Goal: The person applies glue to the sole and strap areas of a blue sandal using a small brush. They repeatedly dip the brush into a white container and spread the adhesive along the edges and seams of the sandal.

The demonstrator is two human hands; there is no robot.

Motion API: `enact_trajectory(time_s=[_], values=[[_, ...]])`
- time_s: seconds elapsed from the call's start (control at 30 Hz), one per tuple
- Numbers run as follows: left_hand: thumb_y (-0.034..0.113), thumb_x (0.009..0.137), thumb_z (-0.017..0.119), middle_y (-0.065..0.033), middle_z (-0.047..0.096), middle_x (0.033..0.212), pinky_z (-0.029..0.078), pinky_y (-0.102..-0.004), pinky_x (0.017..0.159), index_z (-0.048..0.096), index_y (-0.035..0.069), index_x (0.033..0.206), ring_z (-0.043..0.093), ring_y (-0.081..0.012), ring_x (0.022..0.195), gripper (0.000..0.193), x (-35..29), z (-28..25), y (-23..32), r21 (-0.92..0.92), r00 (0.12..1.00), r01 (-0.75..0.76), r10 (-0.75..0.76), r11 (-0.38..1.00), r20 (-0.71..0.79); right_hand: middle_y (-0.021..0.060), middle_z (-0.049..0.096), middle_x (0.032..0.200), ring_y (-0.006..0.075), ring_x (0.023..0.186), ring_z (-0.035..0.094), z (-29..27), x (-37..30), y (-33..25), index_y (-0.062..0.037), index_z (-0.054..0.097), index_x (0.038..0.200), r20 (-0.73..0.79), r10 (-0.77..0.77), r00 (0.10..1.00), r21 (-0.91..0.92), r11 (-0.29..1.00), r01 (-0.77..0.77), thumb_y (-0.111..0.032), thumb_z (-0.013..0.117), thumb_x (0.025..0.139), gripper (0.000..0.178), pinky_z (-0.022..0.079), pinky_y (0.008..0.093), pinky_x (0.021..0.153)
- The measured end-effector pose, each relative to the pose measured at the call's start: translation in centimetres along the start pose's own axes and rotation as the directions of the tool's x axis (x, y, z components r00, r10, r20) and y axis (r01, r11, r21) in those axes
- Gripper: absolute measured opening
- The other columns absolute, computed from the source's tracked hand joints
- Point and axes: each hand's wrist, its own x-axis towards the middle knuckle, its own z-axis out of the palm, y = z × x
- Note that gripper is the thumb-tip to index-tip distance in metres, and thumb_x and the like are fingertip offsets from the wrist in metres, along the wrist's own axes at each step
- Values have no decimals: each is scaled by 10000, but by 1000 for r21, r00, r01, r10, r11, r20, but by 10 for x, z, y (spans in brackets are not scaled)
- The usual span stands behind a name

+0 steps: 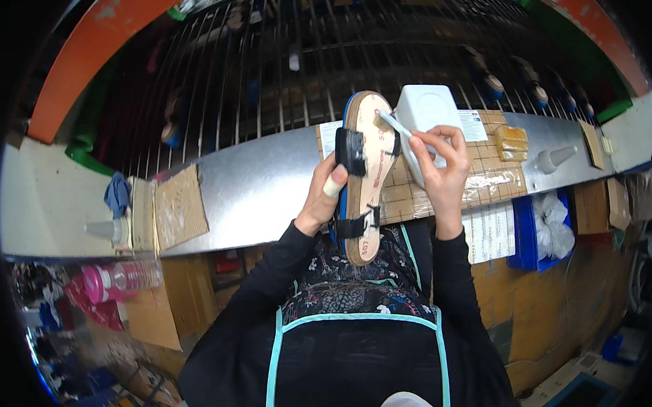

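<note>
My left hand (321, 196) grips an unfinished sandal (375, 169) by its left side, the thumb lying on a black strap (351, 152). Something pale is wrapped around that thumb. The sandal's long beige underside faces me, with a cork-coloured rim, a blue edge along the left and black strap ends folded onto it. Between the fingers of my right hand (444, 165) is a small pale-handled brush (396, 124). Its brownish tip meets the upper end of the beige surface. Just behind this hand stands a white plastic container (426, 99), partly hidden by it.
A metal ledge (247, 174) bears taped cardboard, a yellowish block (511, 143) and a grey cone (557, 159). Beyond it run metal rods (273, 77), with more footwear at right. A blue bin (524, 238) of plastic bags hangs right; a pink-lidded jar (108, 281) is lower left.
</note>
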Motion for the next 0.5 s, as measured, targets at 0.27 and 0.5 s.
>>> enact_trajectory(time_s=[0.27, 0.5], values=[[779, 693, 629, -158, 556, 1290, 512, -359, 937, 433, 4, 1370, 596, -230, 1112, 1047, -3, -4, -10, -331, 991, 134, -122, 934, 58, 26, 622, 922, 113, 730, 557, -6, -49, -4, -137, 766, 939, -105, -332, 937, -329, 901, 283, -121, 804, 714, 230, 309, 310, 763], [813, 817, 371, -266, 598, 1140, 584, -420, 730, 422, 22, 1370, 655, -362, 920, 966, 5, -9, -4, -848, 924, 215, -381, 485, 16, 70, 584, 964, 115, 823, 557, -75, -98, 52, 43, 680, 998, 60, 401, 914, 426, 818, -387, -7, 667, 861, 146, 448, 232, 704]])
